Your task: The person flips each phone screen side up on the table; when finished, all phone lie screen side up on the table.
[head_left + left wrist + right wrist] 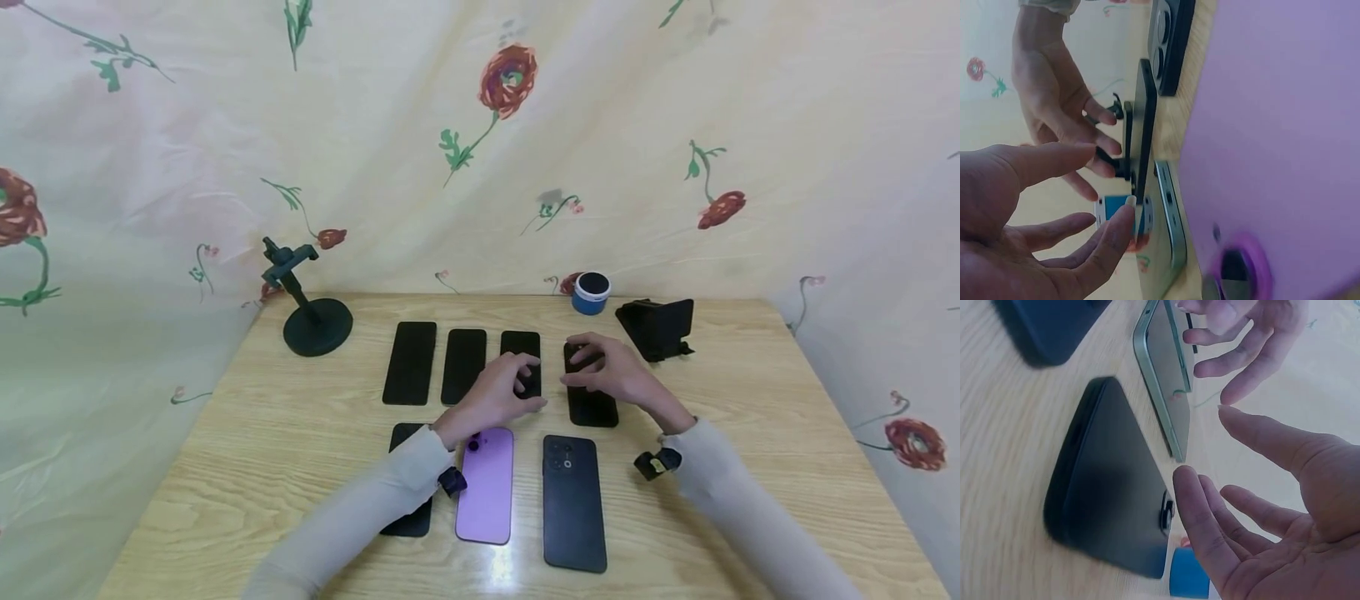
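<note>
My left hand (495, 393) hovers over the third phone (529, 343) of the back row, its fingers spread and slightly bent, with nothing between them. Over a black phone (592, 410) at that row's right end is my right hand (617, 372), thumb and fingers apart. In the right wrist view this black phone (1110, 481) lies below the fingertips, separate from them, and a green-edged phone (1163, 381) lies beyond. A purple phone (486, 500) lies camera side up below my left wrist; it fills the right of the left wrist view.
Two more black phones (409, 363) (463, 358) lie left in the back row. Nearer lie a dark phone (408, 523), partly under my left sleeve, and a dark-backed phone (574, 517). Behind stand a black phone stand (318, 327), a blue-white jar (590, 294) and a black folding stand (658, 327).
</note>
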`<action>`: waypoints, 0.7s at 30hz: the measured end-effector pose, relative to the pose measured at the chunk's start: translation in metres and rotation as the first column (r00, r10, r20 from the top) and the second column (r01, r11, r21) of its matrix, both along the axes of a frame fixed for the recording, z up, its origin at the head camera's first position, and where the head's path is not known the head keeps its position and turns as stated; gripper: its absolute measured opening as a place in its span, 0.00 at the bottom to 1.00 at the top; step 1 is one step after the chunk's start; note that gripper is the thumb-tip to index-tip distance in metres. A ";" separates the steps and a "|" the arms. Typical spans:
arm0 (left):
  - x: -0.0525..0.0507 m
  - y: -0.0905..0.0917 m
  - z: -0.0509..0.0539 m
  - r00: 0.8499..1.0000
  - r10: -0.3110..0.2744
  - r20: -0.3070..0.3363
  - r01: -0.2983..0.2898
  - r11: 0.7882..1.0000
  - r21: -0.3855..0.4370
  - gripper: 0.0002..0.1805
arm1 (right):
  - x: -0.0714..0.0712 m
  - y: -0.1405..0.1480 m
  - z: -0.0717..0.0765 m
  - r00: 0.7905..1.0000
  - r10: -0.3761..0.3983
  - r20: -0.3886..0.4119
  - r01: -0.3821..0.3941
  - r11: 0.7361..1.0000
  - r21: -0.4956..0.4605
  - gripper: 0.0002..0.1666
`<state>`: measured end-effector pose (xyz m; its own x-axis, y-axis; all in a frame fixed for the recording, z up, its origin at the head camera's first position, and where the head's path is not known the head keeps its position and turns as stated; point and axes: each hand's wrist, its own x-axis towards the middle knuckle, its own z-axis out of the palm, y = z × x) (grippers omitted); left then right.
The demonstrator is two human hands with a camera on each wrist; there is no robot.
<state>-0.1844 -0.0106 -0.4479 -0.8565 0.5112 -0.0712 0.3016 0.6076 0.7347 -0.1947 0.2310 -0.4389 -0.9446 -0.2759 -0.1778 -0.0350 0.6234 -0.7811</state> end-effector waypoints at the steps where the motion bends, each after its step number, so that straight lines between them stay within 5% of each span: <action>1: 0.001 0.003 0.000 1.000 -0.008 -0.012 0.008 1.000 -0.007 0.34 | 0.001 0.002 0.001 1.000 -0.004 -0.006 0.004 1.000 0.001 0.42; 10: 0.010 0.029 0.000 0.997 -0.045 -0.066 0.042 0.998 -0.048 0.32 | 0.005 0.016 0.000 0.996 -0.065 -0.066 0.067 0.997 0.029 0.33; 21: 0.025 0.067 0.002 0.995 -0.041 -0.094 0.016 0.966 -0.257 0.35 | 0.003 0.033 -0.006 0.993 -0.090 -0.078 0.094 0.995 0.039 0.30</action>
